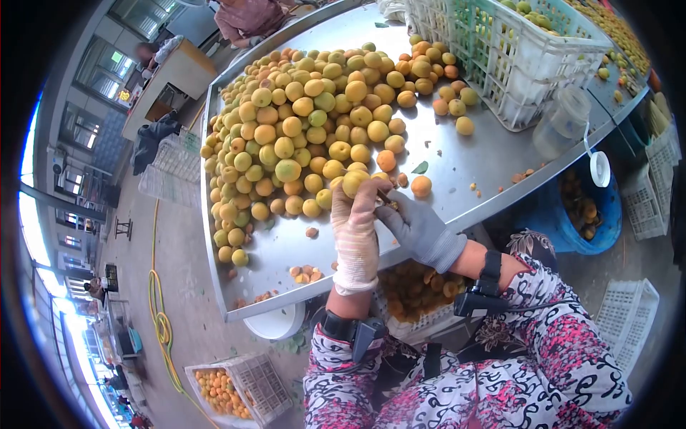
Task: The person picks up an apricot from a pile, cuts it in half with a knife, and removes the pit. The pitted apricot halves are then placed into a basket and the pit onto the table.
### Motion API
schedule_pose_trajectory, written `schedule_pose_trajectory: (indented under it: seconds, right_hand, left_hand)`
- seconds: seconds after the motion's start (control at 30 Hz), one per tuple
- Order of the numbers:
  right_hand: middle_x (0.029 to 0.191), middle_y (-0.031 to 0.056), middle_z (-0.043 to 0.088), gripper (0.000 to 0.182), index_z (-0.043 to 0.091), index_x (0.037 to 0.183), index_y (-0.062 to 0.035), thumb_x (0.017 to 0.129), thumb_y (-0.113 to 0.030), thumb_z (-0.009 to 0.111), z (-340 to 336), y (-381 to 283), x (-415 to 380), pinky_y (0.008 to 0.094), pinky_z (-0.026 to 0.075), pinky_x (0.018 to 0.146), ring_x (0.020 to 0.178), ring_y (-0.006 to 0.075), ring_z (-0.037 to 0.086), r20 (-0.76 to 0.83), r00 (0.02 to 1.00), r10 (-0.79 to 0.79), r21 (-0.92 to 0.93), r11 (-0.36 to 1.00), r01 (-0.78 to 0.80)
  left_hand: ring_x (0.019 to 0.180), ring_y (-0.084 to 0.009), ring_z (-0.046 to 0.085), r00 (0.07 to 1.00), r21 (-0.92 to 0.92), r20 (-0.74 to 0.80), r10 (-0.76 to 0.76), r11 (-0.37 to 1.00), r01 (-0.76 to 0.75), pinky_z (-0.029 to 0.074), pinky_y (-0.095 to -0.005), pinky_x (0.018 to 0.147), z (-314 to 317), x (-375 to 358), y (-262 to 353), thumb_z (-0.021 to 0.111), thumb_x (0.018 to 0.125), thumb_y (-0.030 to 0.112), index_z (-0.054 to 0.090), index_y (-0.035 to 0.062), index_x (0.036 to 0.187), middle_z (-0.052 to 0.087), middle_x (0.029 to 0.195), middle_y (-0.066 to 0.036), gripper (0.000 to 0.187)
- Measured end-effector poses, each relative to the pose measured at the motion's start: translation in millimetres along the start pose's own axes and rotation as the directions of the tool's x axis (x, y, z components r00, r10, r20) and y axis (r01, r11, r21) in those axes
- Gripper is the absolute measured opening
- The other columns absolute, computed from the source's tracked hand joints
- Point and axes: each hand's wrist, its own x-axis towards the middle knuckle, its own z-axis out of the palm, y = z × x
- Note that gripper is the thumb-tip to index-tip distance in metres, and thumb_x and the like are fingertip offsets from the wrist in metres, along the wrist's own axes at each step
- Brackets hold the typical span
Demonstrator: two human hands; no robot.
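Observation:
My left hand (pixel 356 239), in a pale striped glove, grips a yellow apricot (pixel 354 183) over the metal table (pixel 457 171). Close against it on the right is my right hand (pixel 420 227) in a grey glove, its fingers closed at the fruit; a small dark thing shows between the fingertips, too small to name. A large heap of yellow and orange apricots (pixel 286 129) lies just beyond my hands. Below them, a crate of dark, opened fruit (pixel 414 289) stands partly hidden under the table edge.
White crates (pixel 500 79) with fruit stand at the back right, beside a clear plastic jar (pixel 564 121). A blue tub (pixel 604 239) is at the right. Crate of orange fruit (pixel 223 393) and yellow hose (pixel 161 322) lie on the floor. Another person (pixel 250 21) sits across the table.

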Motion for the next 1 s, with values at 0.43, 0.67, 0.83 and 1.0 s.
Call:
schedule_pose_trajectory:
  seconds: [0.43,0.67,0.83,1.0]
  right_hand:
    - [0.074,0.018,0.062,0.035,0.054,0.112,-0.0022,0.096,-0.033,0.049,5.9,3.6,-0.5,0.0388,0.048,0.063,0.07,0.0341,0.063,-0.056,0.995,-0.087,-0.021,0.996,0.086]
    - [0.07,0.0187,0.063,0.034,0.049,0.108,-0.0071,0.095,-0.039,0.046,-2.8,10.5,5.1,0.0473,0.048,0.06,0.069,0.0383,0.062,-0.002,0.999,-0.053,-0.205,0.977,0.052]
    - [0.073,0.0202,0.064,0.037,0.048,0.113,-0.0067,0.095,-0.039,0.045,3.4,5.7,2.5,0.0473,0.048,0.062,0.071,0.0395,0.062,0.014,1.0,-0.013,-0.218,0.976,0.016]
    - [0.078,0.0221,0.064,0.038,0.047,0.117,-0.0059,0.095,-0.037,0.045,5.8,8.4,1.1,0.0464,0.049,0.065,0.074,0.0405,0.062,-0.001,0.998,-0.063,-0.068,0.996,0.063]
  left_hand:
    - [0.089,-0.0127,0.057,0.99,-0.268,-0.045,-0.13,0.957,0.114,0.046,-0.0257,0.08,-5.7,6.4,0.0,0.059,0.092,0.026,0.054,0.0,0.109,0.06,0.097,-0.006,0.032]
    - [0.087,-0.0147,0.058,0.989,-0.051,-0.004,-0.147,0.988,0.147,0.046,-0.0265,0.079,-10.1,4.2,0.4,0.057,0.093,0.034,0.058,0.001,0.107,0.062,0.094,-0.005,0.036]
    - [0.086,-0.0126,0.056,0.989,0.092,-0.138,-0.055,0.993,0.068,0.043,-0.0253,0.081,-0.6,4.1,-3.0,0.053,0.094,0.034,0.058,0.0009,0.108,0.06,0.093,-0.004,0.037]
    - [0.086,-0.0129,0.057,0.992,0.098,-0.123,-0.028,0.994,0.041,0.044,-0.0254,0.08,0.6,0.8,-7.7,0.05,0.095,0.036,0.055,-0.0008,0.113,0.059,0.094,-0.004,0.041]
